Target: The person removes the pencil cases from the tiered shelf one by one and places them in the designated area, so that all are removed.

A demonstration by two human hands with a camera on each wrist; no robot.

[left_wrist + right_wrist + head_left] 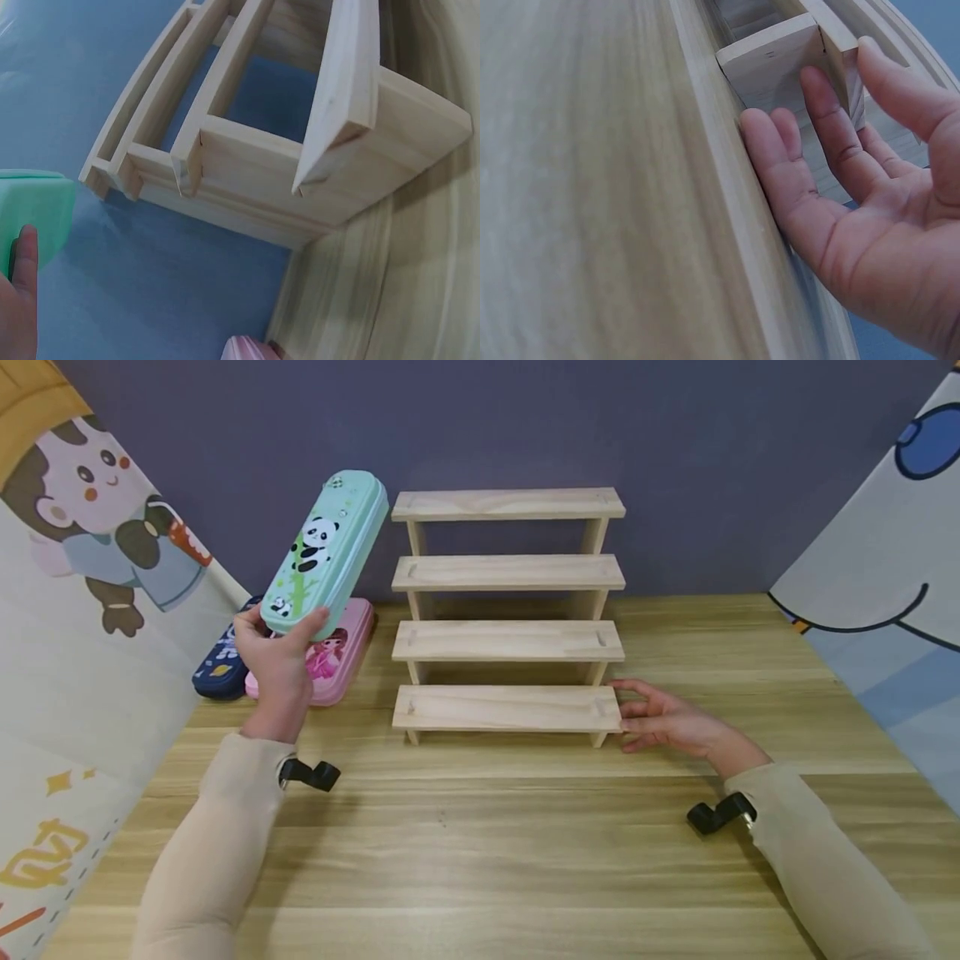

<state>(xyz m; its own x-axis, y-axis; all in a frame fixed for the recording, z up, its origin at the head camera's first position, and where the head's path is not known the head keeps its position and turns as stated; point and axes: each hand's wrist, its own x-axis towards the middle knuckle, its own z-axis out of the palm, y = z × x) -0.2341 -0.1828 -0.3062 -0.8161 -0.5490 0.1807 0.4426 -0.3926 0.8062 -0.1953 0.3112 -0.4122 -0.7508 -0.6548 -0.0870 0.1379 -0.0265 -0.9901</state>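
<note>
My left hand (279, 656) holds a mint-green pencil case (324, 552) by its lower end, raised and tilted, with pandas and bamboo on its lid. In the left wrist view only one end of that case (41, 214) and part of the hand show. A pale wooden stepped rack (506, 706) with several boards stands right of it. At the right end of its lowest board is my right hand (667, 720). In the right wrist view the board's end (849, 82) sits between thumb and index finger; the other fingers curve beside it.
Behind the raised case, a pink pencil case (352, 647) with a doll picture and a dark blue pencil case (221, 664) lie on the wood-grain table (480, 852). A dark wall (690, 468) rises behind the rack, and printed panels stand on both sides.
</note>
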